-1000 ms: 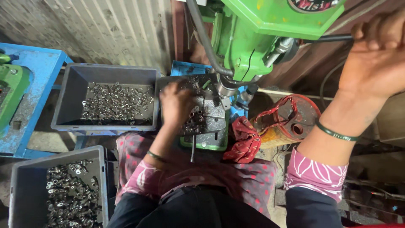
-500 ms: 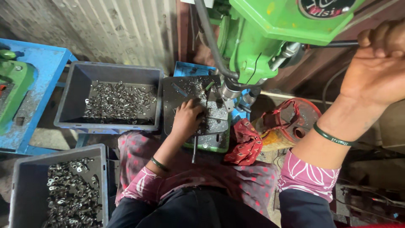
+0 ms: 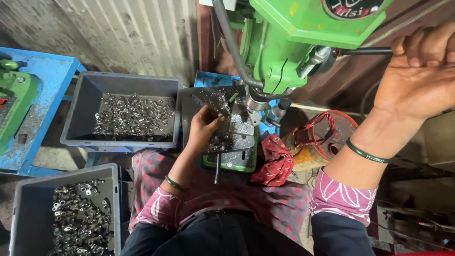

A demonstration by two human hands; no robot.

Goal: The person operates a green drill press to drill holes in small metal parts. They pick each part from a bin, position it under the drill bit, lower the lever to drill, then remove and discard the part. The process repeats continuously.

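Shifted since earlier: left hand (image 3: 204, 127) now on drill table (image 3: 237, 142), apparently pinching a small metal part beneath spindle (image 3: 253, 102); right hand (image 3: 417, 80) clenched on feed lever (image 3: 365, 50). Centre-left tray (image 3: 78, 111) and lower-left tray (image 3: 28, 208) both hold parts; drilling unfinished.

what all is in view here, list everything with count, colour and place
drill press: one, green, top centre
feed handle: one, dark, gripped top right
drill table: one, grey, strewn with small parts, under the spindle
bins of metal parts: two, grey, upper left and lower left
cloth: one, red, right of the table
bench: one, blue, far left
left hand: on the table, green bangle
right hand: on the handle, green bangle
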